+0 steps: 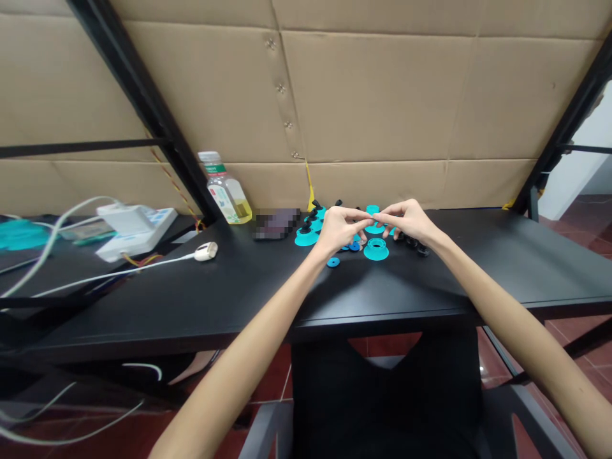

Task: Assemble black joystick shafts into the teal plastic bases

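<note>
Both my hands are stretched out over the far middle of the black table (191,299). My left hand (340,228) and my right hand (406,220) meet fingertip to fingertip, pinched together on a small part too tiny to make out. Below them lies a turquoise ring-shaped disc (376,249). Another turquoise disc (306,238) with a black knob on top sits left of my left hand. Small blue washers (333,262) lie on the table near my left wrist. Several black knobs (417,246) lie under my right wrist.
A plastic bottle with yellow liquid (226,190) stands at the back left. A white power strip (136,231) with cables and a white plug (206,251) lie to the left. A blurred dark object (276,223) rests beside the bottle. Cardboard panels form the back wall.
</note>
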Tool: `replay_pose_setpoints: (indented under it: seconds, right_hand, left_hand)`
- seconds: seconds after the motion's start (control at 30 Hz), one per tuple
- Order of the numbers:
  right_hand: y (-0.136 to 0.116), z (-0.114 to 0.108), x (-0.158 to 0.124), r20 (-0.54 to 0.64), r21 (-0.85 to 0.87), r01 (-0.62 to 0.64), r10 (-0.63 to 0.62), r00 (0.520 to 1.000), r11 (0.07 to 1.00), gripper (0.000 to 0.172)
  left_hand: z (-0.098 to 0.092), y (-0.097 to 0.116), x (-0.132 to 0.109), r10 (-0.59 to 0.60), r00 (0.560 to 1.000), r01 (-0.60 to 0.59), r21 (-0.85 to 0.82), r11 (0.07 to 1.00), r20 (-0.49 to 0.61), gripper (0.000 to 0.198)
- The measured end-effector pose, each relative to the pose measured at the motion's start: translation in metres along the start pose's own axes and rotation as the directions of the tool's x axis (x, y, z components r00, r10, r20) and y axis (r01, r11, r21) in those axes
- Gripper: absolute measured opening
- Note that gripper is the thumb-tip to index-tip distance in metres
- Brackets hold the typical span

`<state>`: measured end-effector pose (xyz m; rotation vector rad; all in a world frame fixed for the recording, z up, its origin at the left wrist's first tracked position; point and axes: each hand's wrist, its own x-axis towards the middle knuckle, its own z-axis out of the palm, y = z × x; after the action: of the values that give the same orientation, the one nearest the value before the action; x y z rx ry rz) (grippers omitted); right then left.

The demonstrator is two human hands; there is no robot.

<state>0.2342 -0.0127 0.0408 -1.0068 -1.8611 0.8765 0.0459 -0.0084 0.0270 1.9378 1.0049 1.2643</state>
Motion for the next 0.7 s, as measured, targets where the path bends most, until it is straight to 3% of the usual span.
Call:
replay_pose_setpoints:
  seconds: [0.4,0.57,0.7]
  right_hand:
    - [0.005,-0.002,0.000,0.087,-0.059,0.018,-0.013,0.996,0.998,0.041]
    - [0.014,0.000,0.003,0.085,-0.256,0.162,-0.145,0.986,0.953,0.033]
    - [0.018,-0.002,0.004,0.098,-0.376,0.187,-0.162,0.982,0.908,0.024]
  left_hand:
    - [-0.002,-0.010,0.001,0.067,0.996,-0.070,0.048,0.996,0.065,0.019]
    - [-0.002,-0.009,0.003,0.058,0.995,-0.061,0.032,0.998,0.086,0.020]
    - [-0.010,-0.016,0.006,0.090,0.992,-0.101,0.126,0.987,0.088,0.016]
